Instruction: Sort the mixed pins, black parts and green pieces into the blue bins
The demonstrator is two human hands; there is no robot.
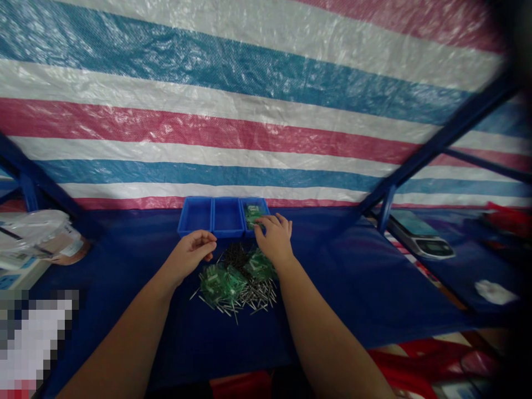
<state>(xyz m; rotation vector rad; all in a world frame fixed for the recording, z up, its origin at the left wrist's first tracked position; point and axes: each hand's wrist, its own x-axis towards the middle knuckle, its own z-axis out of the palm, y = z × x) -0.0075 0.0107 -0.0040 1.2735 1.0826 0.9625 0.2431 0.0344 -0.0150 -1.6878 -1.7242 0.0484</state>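
Centrally, a loose pile of thin metal pins (236,285), many bunched in green plastic, is laid on a blue cloth (344,293), with long axes pointing every way. The left hand (189,256) is held open and half-curled just beside the pile's left side, with nothing seen in its grip. The right hand (274,238) is placed at the far side of the pile, its bent fingers (264,221) at the right bin (261,202) of a blue tray (183,224), by a green bundle (251,215); whether anything is gripped cannot be told.
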